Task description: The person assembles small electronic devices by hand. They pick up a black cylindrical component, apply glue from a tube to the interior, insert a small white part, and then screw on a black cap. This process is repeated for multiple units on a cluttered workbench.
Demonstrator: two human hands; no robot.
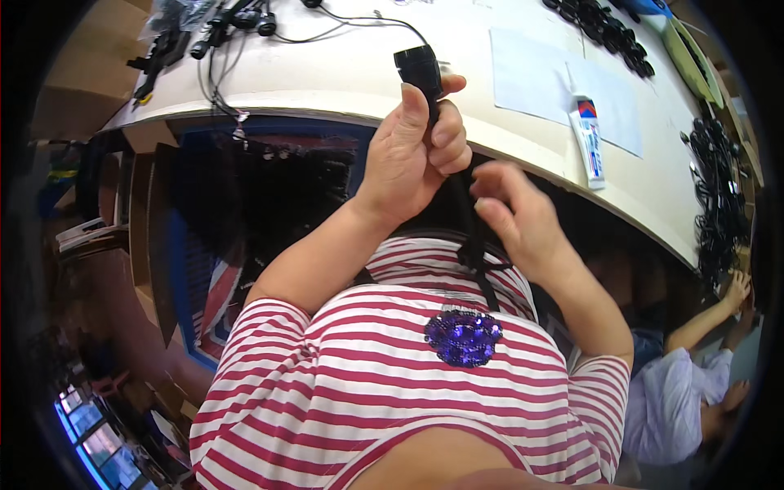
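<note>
In my raised left hand [416, 151] is a black cylindrical part with a wider ribbed head [416, 65], held upright over the table's front edge. My fingers wrap its lower body and the thumb points up along it. A thin black cable [371, 18] runs across the table to the top of that head; its joint is hidden. To the right and a little lower, my right hand [518, 216] has its fingers loosely bent and the thumb apart, nothing visible between them. Its fingertips are slightly blurred. Beside it a black strap-like cord [474, 237] hangs down before my striped shirt.
The pale table [343, 73] carries black cylindrical parts with cables [237, 24] at far left. A white-and-blue tube [588, 143] lies by a pale sheet [523, 77]. Black coiled cables [714, 196] line the right edge, where another person's hand [737, 287] reaches. Cardboard [151, 220] stands left.
</note>
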